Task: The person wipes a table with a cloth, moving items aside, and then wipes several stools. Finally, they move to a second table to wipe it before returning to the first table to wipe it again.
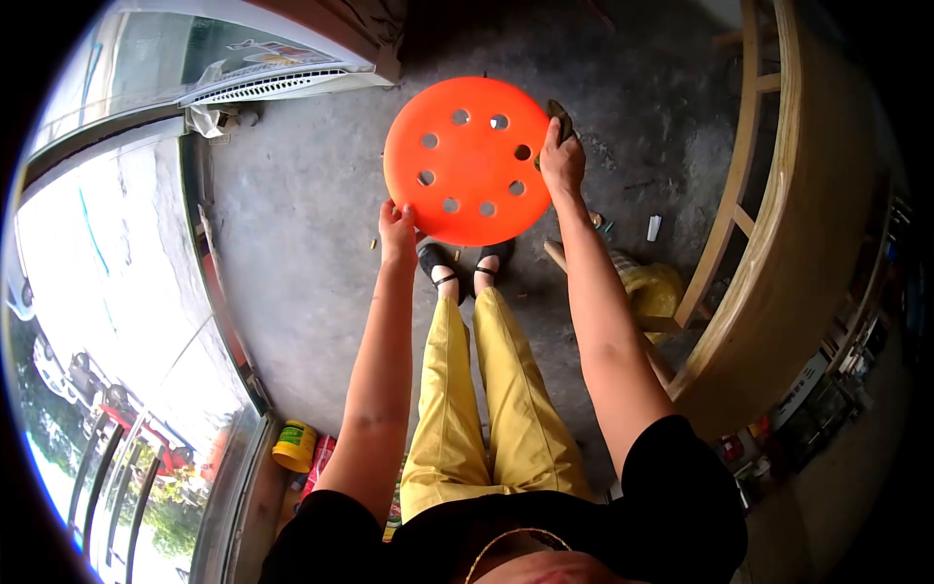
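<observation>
A round orange plastic stool (477,161), seen from above with a ring of holes in its seat, is held out in front of me over the floor. Its legs are hidden below the seat. My left hand (397,232) is closed on the near left edge of the seat, thumb on the rim. At the right edge, my right hand (561,161) is closed around a dark cloth (559,119) and touches the rim with it. Part of the cloth is hidden by the fingers.
Below the stool are my black shoes (440,261) on the grey concrete floor (302,195). A wooden counter frame (754,224) stands to the right, with a yellow bag (650,290) beside it. A glass-fronted cabinet (277,73) is at upper left; a yellow tub (295,446) sits at lower left.
</observation>
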The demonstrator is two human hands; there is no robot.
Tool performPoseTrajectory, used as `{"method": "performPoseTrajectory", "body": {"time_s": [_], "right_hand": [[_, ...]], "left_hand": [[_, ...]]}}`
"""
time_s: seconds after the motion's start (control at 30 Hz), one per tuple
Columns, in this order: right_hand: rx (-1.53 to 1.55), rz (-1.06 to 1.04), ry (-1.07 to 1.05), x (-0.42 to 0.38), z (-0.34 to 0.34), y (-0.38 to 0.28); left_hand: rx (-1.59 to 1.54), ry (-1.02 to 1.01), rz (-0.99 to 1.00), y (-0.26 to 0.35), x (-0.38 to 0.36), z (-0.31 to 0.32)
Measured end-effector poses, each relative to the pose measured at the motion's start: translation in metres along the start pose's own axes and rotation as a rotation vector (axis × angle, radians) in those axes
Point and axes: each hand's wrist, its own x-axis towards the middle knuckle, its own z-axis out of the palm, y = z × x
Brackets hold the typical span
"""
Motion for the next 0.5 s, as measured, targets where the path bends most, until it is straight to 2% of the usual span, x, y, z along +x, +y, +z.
{"method": "performPoseTrajectory", "body": {"time_s": [0.03, 0.07, 0.1, 0.13, 0.17, 0.2, 0.23, 0.3, 0.37, 0.43, 0.5], "right_hand": [[0.130, 0.251, -0.092, 0.012, -0.005, -0.010], [-0.021, 0.189, 0.035, 0.012, -0.007, -0.016], [-0.006, 0.183, 0.041, 0.017, -0.012, -0.022], [0.046, 0.101, 0.107, 0.019, -0.015, -0.030], [0.096, 0.027, 0.172, 0.021, -0.020, -0.039], [0.115, 0.106, 0.180, 0.030, -0.029, -0.048], [0.148, 0.211, 0.055, 0.039, -0.044, -0.059], [0.170, 0.070, 0.176, 0.074, -0.044, -0.048], [0.248, 0.024, 0.200, 0.076, -0.058, -0.080], [0.317, -0.002, 0.214, 0.082, -0.056, -0.075], [-0.115, -0.215, 0.330, 0.112, -0.034, -0.041]], "left_hand": [[0.003, -0.005, 0.009, 0.005, 0.001, 0.006], [-0.124, -0.025, 0.007, 0.012, 0.004, 0.016], [-0.250, -0.044, 0.004, 0.019, 0.007, 0.022], [-0.309, -0.126, 0.055, 0.032, 0.008, 0.025], [-0.295, -0.126, 0.063, 0.053, 0.007, 0.033], [-0.281, -0.163, 0.104, 0.071, 0.009, 0.046], [-0.269, -0.200, 0.137, 0.079, 0.013, 0.056], [-0.112, -0.173, 0.192, 0.091, 0.052, 0.077], [0.180, -0.058, 0.238, 0.110, 0.081, 0.107], [0.357, 0.024, 0.370, 0.116, 0.106, 0.130], [0.425, 0.079, 0.421, 0.129, 0.108, 0.149]]}}
